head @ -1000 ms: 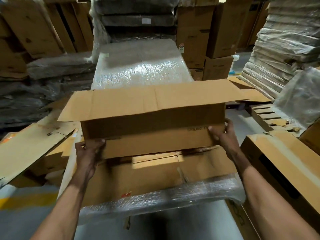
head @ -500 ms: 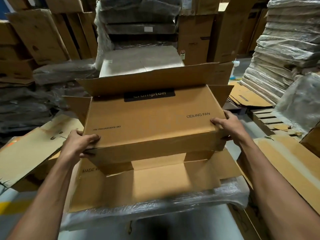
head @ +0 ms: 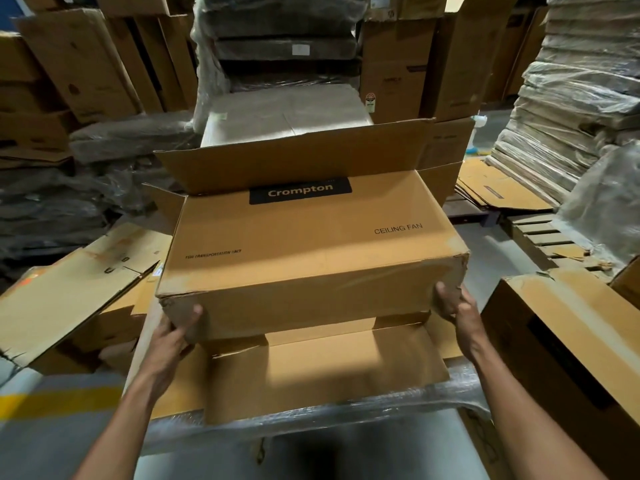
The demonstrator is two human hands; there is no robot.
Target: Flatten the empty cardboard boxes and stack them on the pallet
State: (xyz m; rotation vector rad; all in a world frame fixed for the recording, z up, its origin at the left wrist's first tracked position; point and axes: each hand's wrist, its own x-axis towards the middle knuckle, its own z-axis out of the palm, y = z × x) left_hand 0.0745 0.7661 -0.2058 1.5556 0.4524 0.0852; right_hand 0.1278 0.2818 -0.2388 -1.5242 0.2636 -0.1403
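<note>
A brown cardboard box (head: 308, 244) marked "Crompton" and "CEILING FAN" fills the middle of the view, its far flaps standing open. My left hand (head: 173, 332) grips its near left corner with the thumb on the front face. At the near right corner my right hand (head: 457, 306) grips the box the same way. The box is held above a flattened carton (head: 329, 372) lying on a plastic-wrapped stack (head: 346, 410) in front of me.
Loose flattened cardboard (head: 69, 289) lies at the left. A tall brown box (head: 571, 348) stands at the right. A bare wooden pallet (head: 540, 237) sits at the right behind it, with wrapped stacks (head: 571, 116) of cardboard beyond. More wrapped stacks (head: 277, 109) stand straight ahead.
The box has turned so that its printed face points up, and it has come nearer to me. Both hands have shifted from its sides to its near lower corners.
</note>
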